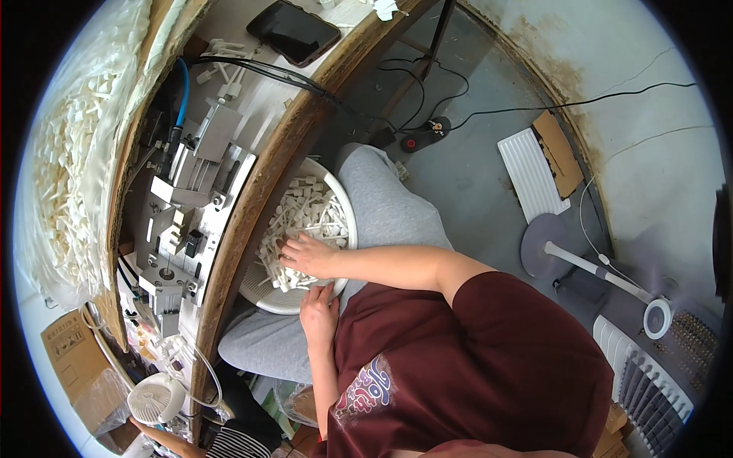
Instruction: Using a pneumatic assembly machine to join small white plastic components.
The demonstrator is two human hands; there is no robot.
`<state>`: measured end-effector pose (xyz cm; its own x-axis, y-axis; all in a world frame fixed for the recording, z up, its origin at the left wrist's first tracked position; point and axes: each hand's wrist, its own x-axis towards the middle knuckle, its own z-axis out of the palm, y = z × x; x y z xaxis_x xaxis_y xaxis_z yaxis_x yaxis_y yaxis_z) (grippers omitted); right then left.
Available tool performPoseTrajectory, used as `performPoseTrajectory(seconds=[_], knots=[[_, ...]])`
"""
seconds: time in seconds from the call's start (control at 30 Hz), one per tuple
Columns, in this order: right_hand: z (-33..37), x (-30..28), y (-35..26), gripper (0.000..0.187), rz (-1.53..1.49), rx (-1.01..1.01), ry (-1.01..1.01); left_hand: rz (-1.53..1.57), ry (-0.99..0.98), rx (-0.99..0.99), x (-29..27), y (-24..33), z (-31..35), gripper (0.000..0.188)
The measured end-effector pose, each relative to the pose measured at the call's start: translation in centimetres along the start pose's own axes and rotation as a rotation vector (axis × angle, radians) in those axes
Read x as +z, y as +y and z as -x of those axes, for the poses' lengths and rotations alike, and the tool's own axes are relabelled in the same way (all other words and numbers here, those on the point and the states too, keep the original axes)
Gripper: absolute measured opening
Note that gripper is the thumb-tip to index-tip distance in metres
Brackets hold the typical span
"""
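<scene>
Item 1, nearest: white basket point(353, 225), between the knees in grey trousers point(397, 202), w/ a big heap of small white pcs point(321, 210), some stemmed, some blocky. Status, my est: well short of cleared, plenty left; handled vs unhandled pcs can't be told apart from where I stand, so amt done unknown

Item 2: R hand point(308, 256), back up, over the heap inside the basket. Fingers spread, not clenched, tips down among the pcs; pcs lie under & just beyond them. Whether one is pinched underneath: can't tell

Item 3: L hand point(319, 307), at the near rim, beside R hand. Fingers bent, tips close to the nearest pcs; contact or grip hidden, can't tell

Item 4: bench point(252, 175), worn wooden edge alongside the basket, carrying a metal fixture point(217, 133) w/ blue hose point(183, 91); both hands well apart from it. A few loose pcs point(229, 80) past its upper end, nr a dark phone point(293, 32)

Item 5, farther: clear plastic bag point(65, 286), beyond the fixture, crammed w/ similar white pcs, so prob a large qty outstanding, if that lot counts

Item 6, bkgd: small white fan point(156, 398) & co-worker's arm point(164, 439), at the bench's far end
</scene>
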<state>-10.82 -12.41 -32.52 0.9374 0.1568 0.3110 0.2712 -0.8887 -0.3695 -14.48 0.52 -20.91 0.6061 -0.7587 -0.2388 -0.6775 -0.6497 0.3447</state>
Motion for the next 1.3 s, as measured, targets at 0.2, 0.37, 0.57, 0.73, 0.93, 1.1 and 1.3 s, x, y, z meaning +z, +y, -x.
performPoseTrajectory(seconds=[0.2,0.37,0.57,0.73,0.93,1.1,1.3], knots=[[0.4,-1.3,0.0,0.043,0.028,-0.015,-0.014,0.027,0.020,-0.014,0.5,0.1,0.3,0.036],[0.3,-2.3,-0.3,0.050,-0.059,-0.024,-0.026,-0.001,0.051,0.016,0.1,0.2,0.3,0.033],[-0.5,-8.7,-1.3,0.065,-0.278,-0.061,-0.010,-0.050,0.051,0.034,2.2,-1.2,0.3,0.039],[-5.9,-19.2,-3.1,0.053,-0.493,-0.456,0.287,0.095,0.557,0.131,2.8,-1.3,-0.7,0.014],[-19.6,-30.9,-1.1,0.022,-0.359,-0.446,0.665,0.151,0.167,0.053,-1.1,-0.3,1.1,0.039],[-31.6,-33.7,1.3,0.018,-0.203,-0.290,0.583,0.215,0.302,0.103,-3.9,0.6,0.4,0.048],[-37.5,-30.1,-0.3,0.037,0.201,-0.110,0.149,0.267,0.396,0.189,-5.3,1.6,-0.2,0.049]])
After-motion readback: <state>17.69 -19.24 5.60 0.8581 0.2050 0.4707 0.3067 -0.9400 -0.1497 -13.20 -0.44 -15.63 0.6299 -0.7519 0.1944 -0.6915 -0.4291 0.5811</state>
